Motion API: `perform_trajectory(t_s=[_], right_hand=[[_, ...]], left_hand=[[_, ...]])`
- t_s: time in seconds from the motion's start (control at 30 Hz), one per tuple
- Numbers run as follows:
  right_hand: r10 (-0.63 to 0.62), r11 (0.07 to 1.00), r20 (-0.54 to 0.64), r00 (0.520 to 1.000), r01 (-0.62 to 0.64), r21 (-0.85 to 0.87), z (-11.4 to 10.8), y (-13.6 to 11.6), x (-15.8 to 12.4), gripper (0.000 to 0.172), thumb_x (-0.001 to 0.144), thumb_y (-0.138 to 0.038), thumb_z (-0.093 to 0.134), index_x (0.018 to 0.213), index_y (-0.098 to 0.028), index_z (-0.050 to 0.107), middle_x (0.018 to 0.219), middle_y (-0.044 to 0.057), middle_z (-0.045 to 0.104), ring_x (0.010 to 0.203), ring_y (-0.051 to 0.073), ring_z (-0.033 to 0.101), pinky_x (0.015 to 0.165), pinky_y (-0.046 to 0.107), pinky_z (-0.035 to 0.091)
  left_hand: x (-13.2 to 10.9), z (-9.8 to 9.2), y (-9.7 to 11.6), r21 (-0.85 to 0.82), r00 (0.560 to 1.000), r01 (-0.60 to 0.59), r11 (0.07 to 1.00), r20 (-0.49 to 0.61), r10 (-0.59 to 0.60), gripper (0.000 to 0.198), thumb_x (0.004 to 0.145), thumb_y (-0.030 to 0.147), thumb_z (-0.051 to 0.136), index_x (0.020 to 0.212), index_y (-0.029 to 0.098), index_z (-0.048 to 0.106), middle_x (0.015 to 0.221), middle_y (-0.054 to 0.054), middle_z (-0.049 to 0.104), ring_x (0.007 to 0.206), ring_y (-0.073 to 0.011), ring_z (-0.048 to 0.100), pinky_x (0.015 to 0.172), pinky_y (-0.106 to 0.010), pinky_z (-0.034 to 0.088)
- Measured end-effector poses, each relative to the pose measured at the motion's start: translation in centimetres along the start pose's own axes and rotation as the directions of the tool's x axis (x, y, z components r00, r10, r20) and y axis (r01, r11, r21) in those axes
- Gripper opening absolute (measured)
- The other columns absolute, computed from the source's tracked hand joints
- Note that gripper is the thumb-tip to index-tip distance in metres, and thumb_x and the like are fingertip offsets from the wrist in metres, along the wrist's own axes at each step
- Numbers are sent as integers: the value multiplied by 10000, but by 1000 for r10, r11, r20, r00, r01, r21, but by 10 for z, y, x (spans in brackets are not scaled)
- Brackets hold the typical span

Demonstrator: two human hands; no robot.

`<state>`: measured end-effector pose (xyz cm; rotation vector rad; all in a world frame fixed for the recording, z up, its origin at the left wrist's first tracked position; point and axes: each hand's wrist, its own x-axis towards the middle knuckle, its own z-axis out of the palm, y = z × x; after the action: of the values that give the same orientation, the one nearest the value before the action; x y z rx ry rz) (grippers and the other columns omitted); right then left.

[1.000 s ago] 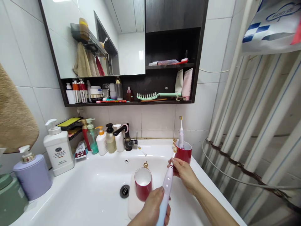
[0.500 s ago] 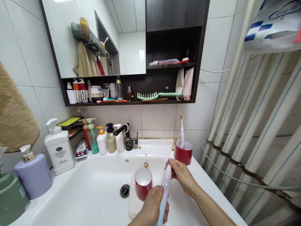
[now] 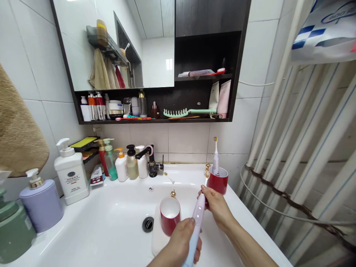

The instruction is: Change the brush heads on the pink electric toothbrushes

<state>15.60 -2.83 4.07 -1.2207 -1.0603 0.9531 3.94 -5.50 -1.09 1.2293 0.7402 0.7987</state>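
Observation:
An electric toothbrush, pink fading to pale blue, slants over the right side of the sink. Wrapped round its lower handle is my left hand. My right hand pinches it near the top, where the white neck of the brush head meets the handle. Left of the hands, a red cup with a white inside and a gold handle knob stands on a whitish pad in the sink. Beyond my right hand, another red cup holds a second electric toothbrush upright.
A loose brush head lies on the rim of the white sink by the black faucet. Several pump bottles line the left rim. Above hangs a dark mirror cabinet with toiletries. White radiator pipes stand at right.
Both hands keep hold of the toothbrush, which has shifted very slightly to the right. The whole view has also moved a little.

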Motion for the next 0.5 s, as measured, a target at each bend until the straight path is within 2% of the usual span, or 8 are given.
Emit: perform_trajectory(t_s=[0.17, 0.33, 0.5], right_hand=[[-49, 999, -30, 998, 49, -4, 0, -3, -1, 266, 616, -405, 451, 535, -153, 482, 444, -33, 445, 400, 61, 364, 396, 191, 292], [75, 993, 77, 994, -81, 84, 0, -3, -2, 263, 638, -408, 415, 569, -161, 471, 534, -8, 506, 458, 76, 407, 437, 200, 323], [-20, 1000, 4, 1000, 20, 11, 0, -4, -2, 276, 626, -412, 435, 562, -149, 487, 504, -7, 493, 430, 69, 380, 420, 199, 303]], left_hand=[[-1, 0, 2, 116, 994, -60, 991, -81, 69, 391, 627, 551, 315, 635, 162, 355, 433, 58, 409, 281, -26, 335, 296, -151, 215], [0, -1, 0, -22, 1000, -2, 1000, 3, 2, 428, 639, 570, 245, 688, 161, 364, 425, 57, 412, 272, -41, 341, 281, -159, 225], [-2, 0, 2, 74, 998, -41, 996, -46, 45, 394, 641, 549, 286, 655, 161, 347, 446, 56, 411, 288, -27, 346, 295, -148, 221]])
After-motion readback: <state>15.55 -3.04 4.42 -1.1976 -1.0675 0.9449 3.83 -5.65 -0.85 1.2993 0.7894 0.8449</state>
